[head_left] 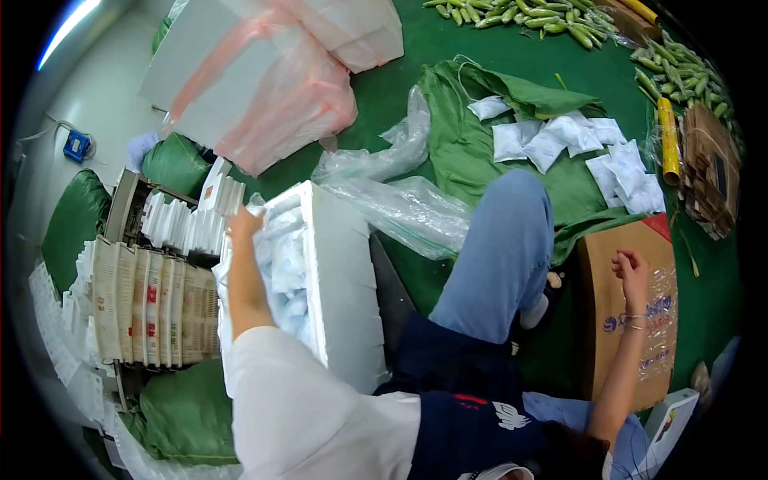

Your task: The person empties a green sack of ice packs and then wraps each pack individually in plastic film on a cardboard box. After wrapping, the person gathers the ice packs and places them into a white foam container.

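My left hand (243, 222) is at the far end of a white foam box (346, 280), close to its rim and some clear plastic. Its fingers look closed, but what they grip, if anything, is hidden. White ice packs (290, 260) fill the foam box, partly covered by my forearm. My right hand (632, 268) hovers by a brown cardboard box (628, 320), its fingers loosely curled and apart with nothing in them. Several more ice packs (548, 142) lie on a green woven sack (452, 132) in front of my bent knee.
Clear plastic sheeting (416, 208) spreads beside the foam box. Large white foam boxes (264, 88) with pink tape stand at the back left. Stacked plastic crates (152, 304) are at left. Green vegetables (528, 14), a yellow roll (669, 142) and flattened cardboard (708, 172) lie at the far right.
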Demonstrator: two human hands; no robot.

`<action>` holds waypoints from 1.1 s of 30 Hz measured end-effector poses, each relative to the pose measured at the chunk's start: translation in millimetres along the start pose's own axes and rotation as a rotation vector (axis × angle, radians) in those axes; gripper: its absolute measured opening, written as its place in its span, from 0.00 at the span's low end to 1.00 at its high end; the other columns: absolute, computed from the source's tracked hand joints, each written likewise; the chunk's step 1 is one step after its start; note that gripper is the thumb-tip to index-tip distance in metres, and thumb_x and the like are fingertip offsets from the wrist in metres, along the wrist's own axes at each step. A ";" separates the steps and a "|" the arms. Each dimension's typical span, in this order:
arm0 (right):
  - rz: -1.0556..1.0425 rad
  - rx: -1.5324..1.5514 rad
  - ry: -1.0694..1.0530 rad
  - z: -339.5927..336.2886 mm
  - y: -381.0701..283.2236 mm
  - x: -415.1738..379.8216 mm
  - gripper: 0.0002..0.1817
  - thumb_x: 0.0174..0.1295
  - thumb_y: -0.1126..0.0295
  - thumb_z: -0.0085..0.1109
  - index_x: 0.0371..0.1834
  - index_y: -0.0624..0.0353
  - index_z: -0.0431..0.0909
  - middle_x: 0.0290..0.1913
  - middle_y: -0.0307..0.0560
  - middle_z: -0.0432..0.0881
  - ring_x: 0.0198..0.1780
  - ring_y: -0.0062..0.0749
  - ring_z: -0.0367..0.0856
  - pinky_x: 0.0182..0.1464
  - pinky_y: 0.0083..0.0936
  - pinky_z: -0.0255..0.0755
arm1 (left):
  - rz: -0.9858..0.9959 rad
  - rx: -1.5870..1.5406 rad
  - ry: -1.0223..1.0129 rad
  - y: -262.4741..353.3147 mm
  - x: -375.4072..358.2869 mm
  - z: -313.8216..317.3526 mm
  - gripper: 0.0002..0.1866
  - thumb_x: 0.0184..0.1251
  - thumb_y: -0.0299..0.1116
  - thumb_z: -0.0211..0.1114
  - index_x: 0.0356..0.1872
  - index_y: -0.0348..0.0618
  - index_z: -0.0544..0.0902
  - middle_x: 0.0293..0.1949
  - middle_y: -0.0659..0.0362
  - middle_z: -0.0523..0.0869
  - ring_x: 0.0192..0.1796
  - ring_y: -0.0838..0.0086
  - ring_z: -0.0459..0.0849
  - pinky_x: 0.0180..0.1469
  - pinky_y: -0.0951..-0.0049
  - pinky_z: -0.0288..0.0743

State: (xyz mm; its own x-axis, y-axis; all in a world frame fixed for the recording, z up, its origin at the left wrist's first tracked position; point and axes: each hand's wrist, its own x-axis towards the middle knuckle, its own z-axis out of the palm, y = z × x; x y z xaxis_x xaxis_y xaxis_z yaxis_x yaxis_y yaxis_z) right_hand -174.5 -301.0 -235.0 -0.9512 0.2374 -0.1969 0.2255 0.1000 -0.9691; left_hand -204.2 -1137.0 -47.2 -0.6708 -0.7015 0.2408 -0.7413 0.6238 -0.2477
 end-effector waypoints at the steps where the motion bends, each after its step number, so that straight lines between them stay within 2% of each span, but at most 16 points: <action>1: 0.033 0.004 0.015 -5.6 12.4 2.9 0.09 0.66 0.68 0.55 0.44 0.61 0.78 0.32 0.40 0.81 0.32 0.18 0.77 0.34 0.15 0.69 | -0.078 0.004 -0.003 -1.5 -19.1 11.2 0.42 0.54 0.59 0.64 0.67 0.47 0.67 0.64 0.42 0.70 0.65 0.45 0.68 0.65 0.47 0.62; 3: 0.034 -0.002 0.010 -3.2 16.8 13.5 0.09 0.66 0.69 0.55 0.44 0.61 0.78 0.32 0.39 0.81 0.32 0.18 0.77 0.34 0.15 0.69 | -0.189 -0.013 -0.006 -1.0 -29.0 18.3 0.43 0.53 0.59 0.64 0.69 0.50 0.65 0.67 0.41 0.66 0.67 0.46 0.66 0.65 0.47 0.63; 5: 0.086 0.008 0.014 1.7 19.2 13.6 0.08 0.66 0.69 0.55 0.43 0.61 0.78 0.31 0.39 0.80 0.31 0.17 0.76 0.33 0.14 0.68 | 0.062 0.011 -0.128 -32.2 -26.1 15.1 0.42 0.53 0.59 0.64 0.70 0.56 0.64 0.68 0.42 0.63 0.68 0.46 0.63 0.64 0.46 0.63; 9: 0.089 0.045 -0.061 15.4 43.0 26.5 0.06 0.67 0.70 0.53 0.41 0.60 0.76 0.31 0.38 0.79 0.29 0.16 0.72 0.31 0.13 0.64 | 0.202 -0.085 -0.186 -65.6 -22.4 10.8 0.42 0.53 0.57 0.65 0.69 0.58 0.64 0.67 0.43 0.65 0.68 0.45 0.64 0.64 0.45 0.62; 13: 0.090 0.000 -0.149 22.6 73.3 27.6 0.07 0.67 0.70 0.53 0.41 0.62 0.76 0.31 0.39 0.79 0.29 0.16 0.73 0.31 0.14 0.66 | 0.033 0.027 -0.261 -35.4 8.7 20.8 0.60 0.44 0.54 0.75 0.75 0.54 0.44 0.68 0.39 0.62 0.70 0.42 0.60 0.68 0.45 0.57; 14: 0.063 -0.073 -0.165 17.8 80.8 26.0 0.07 0.67 0.70 0.52 0.41 0.63 0.75 0.31 0.39 0.79 0.29 0.17 0.74 0.31 0.15 0.67 | -0.018 -0.026 -0.335 -36.9 15.4 27.0 0.63 0.40 0.54 0.77 0.75 0.51 0.44 0.69 0.40 0.61 0.71 0.42 0.58 0.68 0.43 0.56; 16: 0.048 -0.159 -0.191 -3.4 83.8 17.4 0.07 0.67 0.70 0.52 0.41 0.63 0.75 0.31 0.39 0.79 0.30 0.17 0.74 0.31 0.15 0.67 | -0.025 -0.134 -0.330 -41.4 6.1 4.9 0.62 0.36 0.54 0.77 0.75 0.49 0.52 0.69 0.41 0.63 0.70 0.48 0.63 0.67 0.48 0.60; 18: 0.124 -0.111 -0.095 -12.3 73.8 21.4 0.08 0.68 0.70 0.52 0.41 0.64 0.75 0.32 0.39 0.79 0.30 0.18 0.75 0.31 0.15 0.68 | -0.150 -0.500 -0.558 -84.9 39.1 5.1 0.57 0.34 0.54 0.77 0.72 0.48 0.61 0.67 0.43 0.68 0.67 0.56 0.70 0.65 0.56 0.65; 20: 0.100 -0.158 -0.076 -19.5 88.9 23.5 0.08 0.68 0.70 0.52 0.41 0.64 0.75 0.32 0.39 0.79 0.29 0.17 0.75 0.30 0.15 0.68 | -0.128 -0.404 -0.578 -70.4 44.8 -37.0 0.55 0.33 0.56 0.76 0.70 0.47 0.66 0.64 0.44 0.72 0.63 0.58 0.75 0.62 0.61 0.69; 22: 0.090 -0.207 -0.050 -16.3 94.7 26.0 0.08 0.68 0.70 0.52 0.42 0.64 0.75 0.32 0.39 0.79 0.29 0.17 0.75 0.30 0.15 0.68 | 0.217 0.110 -0.855 -48.6 59.7 -59.1 0.54 0.32 0.56 0.76 0.68 0.47 0.68 0.63 0.44 0.74 0.63 0.57 0.75 0.61 0.60 0.70; 23: 0.093 -0.213 -0.085 -8.8 92.9 21.5 0.08 0.68 0.70 0.52 0.42 0.64 0.75 0.32 0.39 0.79 0.29 0.17 0.74 0.30 0.15 0.68 | 0.365 0.166 -0.978 -24.7 44.1 -83.5 0.49 0.37 0.60 0.73 0.66 0.49 0.72 0.65 0.44 0.72 0.64 0.56 0.74 0.62 0.61 0.69; 24: 0.096 -0.225 -0.122 -2.7 85.7 15.0 0.08 0.68 0.70 0.52 0.42 0.64 0.76 0.32 0.39 0.79 0.28 0.17 0.74 0.30 0.14 0.68 | 0.360 0.168 -0.990 -32.7 48.4 -56.3 0.49 0.37 0.60 0.73 0.66 0.49 0.72 0.65 0.44 0.72 0.64 0.56 0.74 0.62 0.61 0.69; 26: 0.125 -0.225 -0.137 9.6 85.8 11.7 0.08 0.68 0.70 0.53 0.43 0.64 0.76 0.31 0.40 0.79 0.29 0.17 0.74 0.31 0.14 0.67 | 0.213 -0.379 -0.670 -47.2 49.4 19.2 0.42 0.48 0.63 0.68 0.62 0.48 0.76 0.65 0.43 0.71 0.66 0.54 0.70 0.65 0.61 0.65; 28: 0.152 -0.194 -0.121 26.9 78.5 6.2 0.08 0.67 0.70 0.53 0.43 0.64 0.76 0.31 0.40 0.79 0.29 0.17 0.74 0.31 0.13 0.67 | 0.167 -0.364 -0.211 -30.2 -3.7 14.4 0.40 0.54 0.66 0.62 0.62 0.49 0.76 0.63 0.41 0.72 0.65 0.49 0.69 0.66 0.58 0.63; 29: 0.140 -0.202 -0.138 35.4 67.4 1.7 0.09 0.67 0.70 0.53 0.43 0.65 0.76 0.31 0.40 0.79 0.30 0.18 0.74 0.31 0.14 0.68 | 0.171 -0.321 -0.171 -33.6 -1.5 24.5 0.43 0.54 0.72 0.57 0.65 0.53 0.73 0.60 0.40 0.74 0.66 0.46 0.67 0.66 0.51 0.62; 33: -0.010 -0.315 -0.145 33.3 74.1 11.7 0.10 0.67 0.69 0.55 0.45 0.66 0.76 0.33 0.41 0.79 0.36 0.23 0.76 0.38 0.19 0.72 | 0.246 -0.021 -0.307 -14.5 -10.1 -8.8 0.43 0.55 0.73 0.54 0.65 0.52 0.72 0.61 0.41 0.75 0.65 0.47 0.70 0.65 0.50 0.62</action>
State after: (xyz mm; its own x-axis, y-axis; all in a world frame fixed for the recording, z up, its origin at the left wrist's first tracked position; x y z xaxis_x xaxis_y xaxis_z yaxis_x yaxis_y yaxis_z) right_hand -176.0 -323.0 -314.0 -0.9687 0.0970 -0.2286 0.2482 0.4006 -0.8820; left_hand -186.8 -1135.9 -37.8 -0.7925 -0.5989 -0.1157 -0.5620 0.7907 -0.2428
